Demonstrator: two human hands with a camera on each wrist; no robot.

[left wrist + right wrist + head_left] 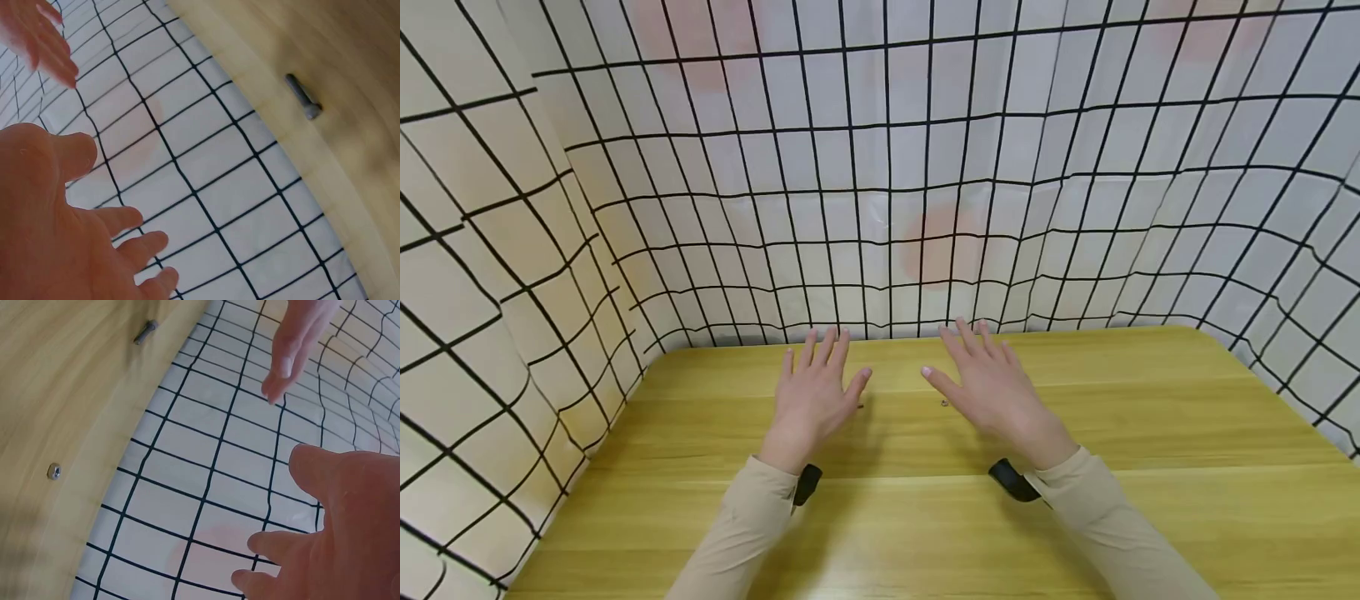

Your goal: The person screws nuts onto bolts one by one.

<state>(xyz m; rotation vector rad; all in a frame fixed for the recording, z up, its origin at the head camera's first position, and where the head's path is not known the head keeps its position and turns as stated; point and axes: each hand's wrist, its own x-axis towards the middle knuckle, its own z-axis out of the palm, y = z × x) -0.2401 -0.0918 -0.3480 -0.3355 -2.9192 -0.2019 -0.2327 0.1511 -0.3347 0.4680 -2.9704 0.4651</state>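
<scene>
My left hand [812, 400] is held over the wooden table with straight, spread fingers and holds nothing. Just right of its thumb a small dark bolt [303, 97] lies on the tabletop, its head toward the lower right in the left wrist view. My right hand [992, 392] is likewise spread over the table, empty, palm down. Beside its thumb lies a small silver nut [54, 471], apart from the bolt. Neither hand touches the bolt or the nut.
The wooden tabletop [910, 533] runs under both arms. A white sheet with a black grid [865, 167] rises along its back edge and both sides. Each wrist carries a black device [1013, 481] below a beige sleeve.
</scene>
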